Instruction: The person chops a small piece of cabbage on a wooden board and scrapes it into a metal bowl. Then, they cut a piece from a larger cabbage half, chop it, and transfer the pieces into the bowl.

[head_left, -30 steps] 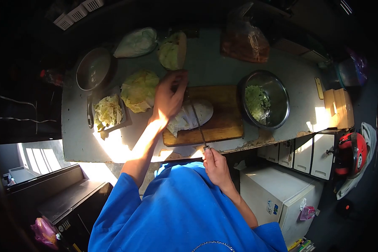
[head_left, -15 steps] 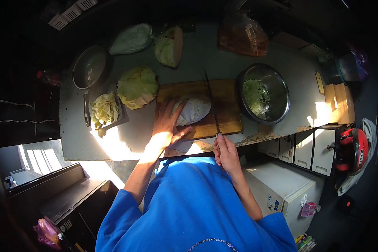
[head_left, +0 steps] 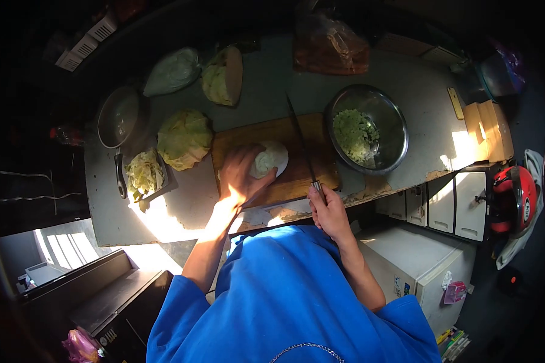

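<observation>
On the wooden cutting board (head_left: pixel 297 181) lies a pale piece of cabbage (head_left: pixel 269 161). My left hand (head_left: pixel 241 174) is curled around its left and near sides, fingers bent over it. My right hand (head_left: pixel 329 212) grips a long knife (head_left: pixel 302 138) by its handle near the table's front edge. The blade points away from me above the board, to the right of the cabbage and apart from it. A steel bowl (head_left: pixel 399 130) holding chopped cabbage (head_left: pixel 356 134) stands just right of the board.
Left of the board sit a cabbage (head_left: pixel 184 139), a pan (head_left: pixel 118 115) and trimmed leaves (head_left: pixel 144 175). Farther back are a cut cabbage (head_left: pixel 218 81), a white plastic bag (head_left: pixel 174 71) and a bag with reddish contents (head_left: pixel 333 51). A phone (head_left: pixel 455 103) lies at the right.
My left hand has closed in from lying spread beside the cabbage to curling round it, and the cabbage piece has been turned. The knife stays in my right hand. The view has shifted slightly.
</observation>
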Available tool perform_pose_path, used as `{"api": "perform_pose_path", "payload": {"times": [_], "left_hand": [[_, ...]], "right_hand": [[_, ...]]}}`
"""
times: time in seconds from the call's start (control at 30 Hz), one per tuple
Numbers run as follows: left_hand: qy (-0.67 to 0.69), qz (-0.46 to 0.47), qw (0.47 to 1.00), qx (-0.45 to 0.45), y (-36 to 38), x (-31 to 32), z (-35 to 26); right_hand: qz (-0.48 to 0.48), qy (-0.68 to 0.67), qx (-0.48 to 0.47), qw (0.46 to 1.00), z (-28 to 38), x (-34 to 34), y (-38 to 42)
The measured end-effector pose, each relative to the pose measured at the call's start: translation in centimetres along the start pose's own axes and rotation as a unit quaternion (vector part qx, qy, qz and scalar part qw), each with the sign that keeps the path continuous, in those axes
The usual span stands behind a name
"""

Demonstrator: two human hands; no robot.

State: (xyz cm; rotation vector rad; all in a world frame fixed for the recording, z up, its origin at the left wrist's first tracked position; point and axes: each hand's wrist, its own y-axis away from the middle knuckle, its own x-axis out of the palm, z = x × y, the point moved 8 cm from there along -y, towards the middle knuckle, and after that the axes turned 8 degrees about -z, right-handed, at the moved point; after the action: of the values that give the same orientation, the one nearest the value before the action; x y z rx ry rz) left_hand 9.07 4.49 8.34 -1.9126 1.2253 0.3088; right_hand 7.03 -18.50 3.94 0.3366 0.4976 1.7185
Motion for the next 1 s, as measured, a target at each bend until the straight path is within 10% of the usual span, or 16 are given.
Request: {"api": "perform_pose_path", "payload": {"times": [0.4, 0.53, 1.0], "left_hand": [[0.022, -0.126, 0.986, 0.106, 4.0, -4.0, -2.6], [-0.096, -0.040, 0.994, 0.027, 1.2, -2.6, -4.0], [-0.024, 0.154, 0.988, 0.014, -1.7, -3.6, -3.3]], "right_hand": [[-0.014, 0.031, -0.156, 0.987, 4.2, 4.4, -3.7], [0.035, 0.013, -0.009, 0.999, 1.5, 4.1, -5.5], [0.014, -0.034, -0.098, 0.995, 5.2, 4.8, -3.3]]}}
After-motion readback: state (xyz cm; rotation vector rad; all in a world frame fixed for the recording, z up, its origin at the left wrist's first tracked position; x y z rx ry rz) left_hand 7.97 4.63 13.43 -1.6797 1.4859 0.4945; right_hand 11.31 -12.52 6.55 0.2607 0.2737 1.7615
